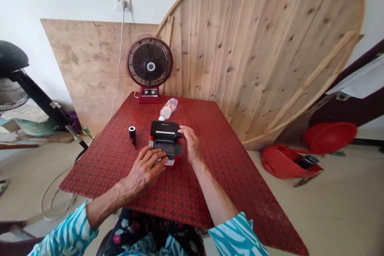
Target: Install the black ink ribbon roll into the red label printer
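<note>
In the head view, a small red and black device (166, 144) stands open around the middle of the red patterned tabletop (228, 176), roughly midway between its left and right edges, with a black lid (165, 127) raised on the side toward the far edge; the left hand (150, 164) reaches in over the near edge and lies across the device's near left corner, its fingers close together and bent over the black flap (168, 149) there; whether they pinch anything beneath cannot be told; the right hand (191, 140) is at the device's right side, its fingers gently curved and their tips at the lid's right end; the thumb is hard to make out, so whether this hand grips or only touches cannot be told.

Between the device and the left edge of the tabletop stands a black roll (132, 133) with a pale core, a dark strip trailing from it toward the near edge; a clear bottle (169, 109) with a red and white label lies on its side between the device and the far edge, its white cap pointing at the device; a dark red fan (150, 68) stands at the far left corner; beyond the far edge, a large rounded wooden panel (255, 48) leans against the white wall.
</note>
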`<control>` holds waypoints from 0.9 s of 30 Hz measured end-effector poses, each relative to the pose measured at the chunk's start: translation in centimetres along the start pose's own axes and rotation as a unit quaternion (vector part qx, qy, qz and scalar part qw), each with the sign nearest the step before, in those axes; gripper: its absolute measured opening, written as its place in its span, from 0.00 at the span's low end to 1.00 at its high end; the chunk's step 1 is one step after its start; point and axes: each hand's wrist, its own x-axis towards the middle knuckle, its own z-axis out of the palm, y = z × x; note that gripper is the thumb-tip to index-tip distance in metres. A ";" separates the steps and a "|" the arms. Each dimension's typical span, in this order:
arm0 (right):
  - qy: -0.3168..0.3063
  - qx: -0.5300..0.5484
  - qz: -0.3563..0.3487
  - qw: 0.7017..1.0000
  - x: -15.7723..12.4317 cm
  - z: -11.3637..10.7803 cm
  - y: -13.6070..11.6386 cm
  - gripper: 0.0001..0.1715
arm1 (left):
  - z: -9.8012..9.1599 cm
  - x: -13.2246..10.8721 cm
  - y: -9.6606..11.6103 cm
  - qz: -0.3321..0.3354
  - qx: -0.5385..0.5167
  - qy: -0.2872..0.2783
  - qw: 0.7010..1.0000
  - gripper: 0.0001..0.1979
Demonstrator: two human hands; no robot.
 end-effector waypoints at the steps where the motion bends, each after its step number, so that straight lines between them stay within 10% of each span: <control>1: 0.004 -0.003 0.007 1.000 -0.6 -0.1 -0.1 0.18 | -0.1 0.0 0.0 0.000 -0.001 -0.005 1.000 0.12; 16: 0.020 0.032 0.012 0.999 1.7 1.4 -0.9 0.18 | -0.8 2.4 -1.3 0.021 0.016 -0.033 0.999 0.12; 27: 0.010 -0.022 0.002 1.000 -1.9 -0.2 -0.3 0.17 | -1.1 1.5 -0.2 0.018 0.014 -0.008 1.000 0.12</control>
